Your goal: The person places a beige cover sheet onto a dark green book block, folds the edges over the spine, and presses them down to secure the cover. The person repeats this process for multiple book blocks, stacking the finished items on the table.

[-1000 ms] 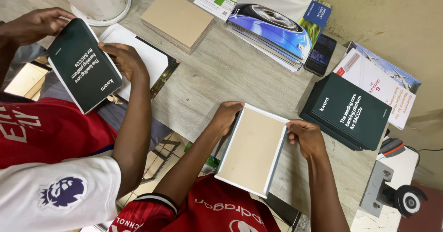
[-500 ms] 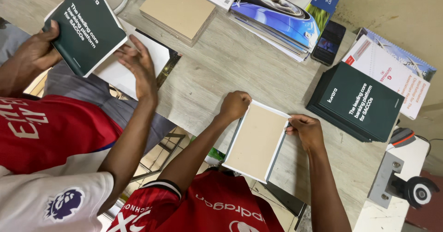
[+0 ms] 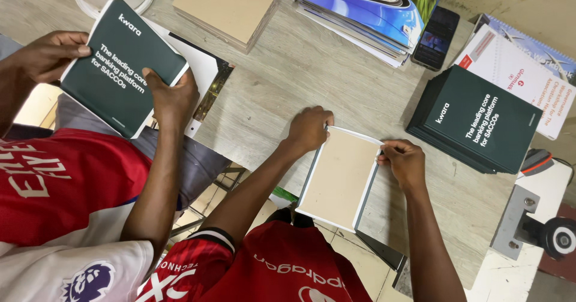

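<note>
Beside me, a co-worker's hands (image 3: 171,95) hold a dark green booklet (image 3: 123,68). My left hand (image 3: 309,128) closes its grip on the top left corner of the flat beige board with white edging (image 3: 339,179), lying at the edge of the pale wooden desk (image 3: 282,68). My right hand (image 3: 403,163) pinches its top right edge.

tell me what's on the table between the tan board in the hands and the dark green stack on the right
Nothing: in the head view, only bare table lies between the tan board and the dark green stack.
</note>
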